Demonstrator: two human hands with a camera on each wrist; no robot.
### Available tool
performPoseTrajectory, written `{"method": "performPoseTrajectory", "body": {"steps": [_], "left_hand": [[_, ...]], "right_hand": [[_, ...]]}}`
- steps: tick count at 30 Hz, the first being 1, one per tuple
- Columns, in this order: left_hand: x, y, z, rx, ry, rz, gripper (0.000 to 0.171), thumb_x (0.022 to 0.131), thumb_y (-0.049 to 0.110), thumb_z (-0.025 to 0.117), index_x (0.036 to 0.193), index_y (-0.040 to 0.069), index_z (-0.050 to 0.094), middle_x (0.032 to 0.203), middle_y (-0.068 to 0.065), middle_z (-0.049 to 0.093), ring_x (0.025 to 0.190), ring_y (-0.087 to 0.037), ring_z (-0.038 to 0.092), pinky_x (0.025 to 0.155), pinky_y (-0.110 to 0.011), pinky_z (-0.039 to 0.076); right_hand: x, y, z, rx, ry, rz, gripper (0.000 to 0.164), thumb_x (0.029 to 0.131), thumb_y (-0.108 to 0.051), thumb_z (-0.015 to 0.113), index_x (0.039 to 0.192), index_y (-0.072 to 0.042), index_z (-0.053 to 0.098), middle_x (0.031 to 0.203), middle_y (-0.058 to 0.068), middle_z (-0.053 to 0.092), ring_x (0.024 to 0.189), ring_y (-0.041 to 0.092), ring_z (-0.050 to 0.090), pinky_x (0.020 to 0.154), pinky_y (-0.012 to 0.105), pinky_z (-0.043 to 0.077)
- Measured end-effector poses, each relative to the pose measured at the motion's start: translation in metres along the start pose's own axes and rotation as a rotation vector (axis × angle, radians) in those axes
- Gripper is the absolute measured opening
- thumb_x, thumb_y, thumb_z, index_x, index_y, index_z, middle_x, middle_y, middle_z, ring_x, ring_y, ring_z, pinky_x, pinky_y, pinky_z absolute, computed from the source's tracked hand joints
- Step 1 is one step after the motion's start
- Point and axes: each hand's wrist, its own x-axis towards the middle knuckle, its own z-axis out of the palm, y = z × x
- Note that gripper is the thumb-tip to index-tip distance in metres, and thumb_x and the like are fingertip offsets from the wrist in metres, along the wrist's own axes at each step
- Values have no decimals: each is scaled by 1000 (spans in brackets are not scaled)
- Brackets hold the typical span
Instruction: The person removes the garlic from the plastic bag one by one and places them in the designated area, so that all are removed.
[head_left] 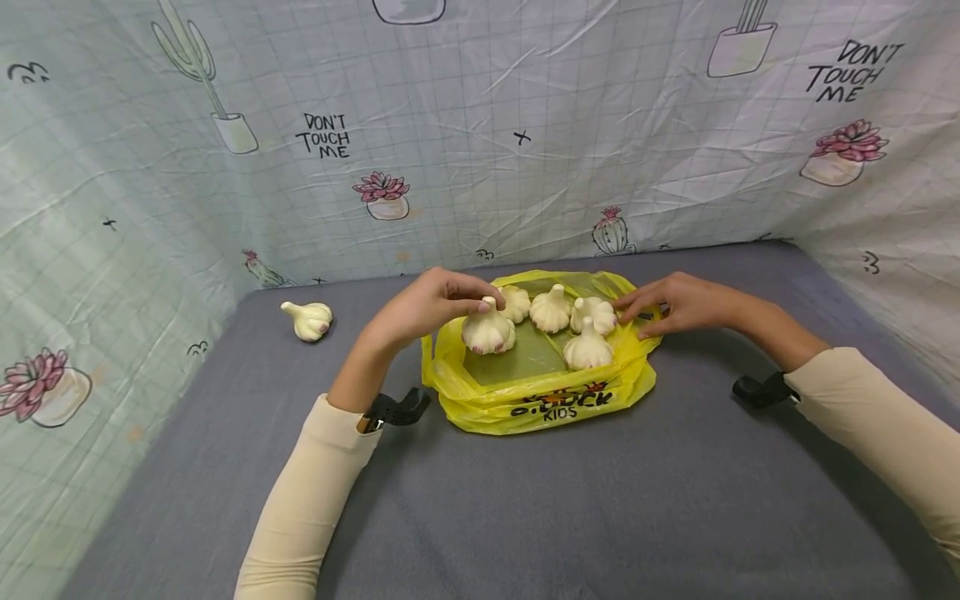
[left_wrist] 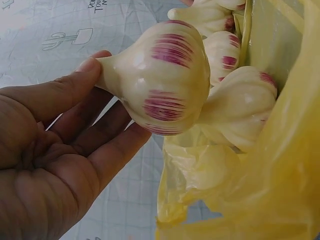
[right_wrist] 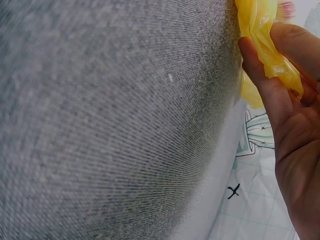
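From my remote station I record the left hand [head_left: 431,304] gripping a garlic bulb [head_left: 487,332] by its stem, thumb and fingertip closed together with only the stem's thickness between them. The bulb is upright, stem at the top, over the left part of the mouth of a yellow bag [head_left: 468,408]; the left wrist view shows purple streaks on its skin. Other fingers of that hand extend beside the bulb, and I cannot tell whether they touch it. The right hand [head_left: 686,302] pinches the bag's edge at its right end, with thin plastic running between thumb and fingers, as I confirm in the right wrist view. Inside the bag I note at least four more bulbs [head_left: 551,310], grouped towards the back and right; I cannot tell whether the gripped one touches its neighbour. The bag sits on a grey table [head_left: 570,517], and its front wall carries printed lettering, of which I read "KIDS"; creases distort the remainder. A single bulb [head_left: 312,322] lies on the table well apart to the left, its stem pointing left. Behind stands a printed backdrop [head_left: 450,108] with potted plants and "DON'T TOUCH ME".
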Motion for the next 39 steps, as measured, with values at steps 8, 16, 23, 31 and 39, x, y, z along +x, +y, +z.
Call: {"method": "performPoseTrajectory", "body": {"steps": [8,16,23,31,39], "left_hand": [[-7,-6,-2,-24,26,-38,24,103,12,62,122,4,74,120,-4,73,118,-18,63,104,-40,48],[-18,-12,-5,-35,54,-66,21,103,14,63,117,8,76,118,-1,74,119,-16,63,105,-41,47],[-30,-14,-13,-34,94,-85,21,102,17,64,118,10,76,118,-1,74,120,-16,62,104,-41,48],[-50,-16,-26,-34,131,-126,23,101,19,66,121,12,76,120,-2,73,121,-16,61,104,-42,48],[-62,-20,-37,8,164,-123,20,102,19,64,117,12,76,118,-3,73,116,-17,62,100,-43,50]], "right_hand": [[-1,3,2,0,0,8,28,92,-20,77,120,-14,76,136,20,63,110,31,66,67,24,56],[0,2,2,2,0,11,28,93,-19,77,120,-14,76,136,20,63,109,29,67,66,24,56],[0,3,2,0,15,-12,28,92,-19,78,120,-13,76,135,21,64,102,23,68,64,24,55],[-1,4,4,-12,21,-22,29,92,-17,77,120,-13,76,135,21,64,104,26,68,64,23,54],[-2,4,5,-10,39,-22,28,91,-17,79,119,-14,77,134,18,65,107,28,67,65,23,55]]}}
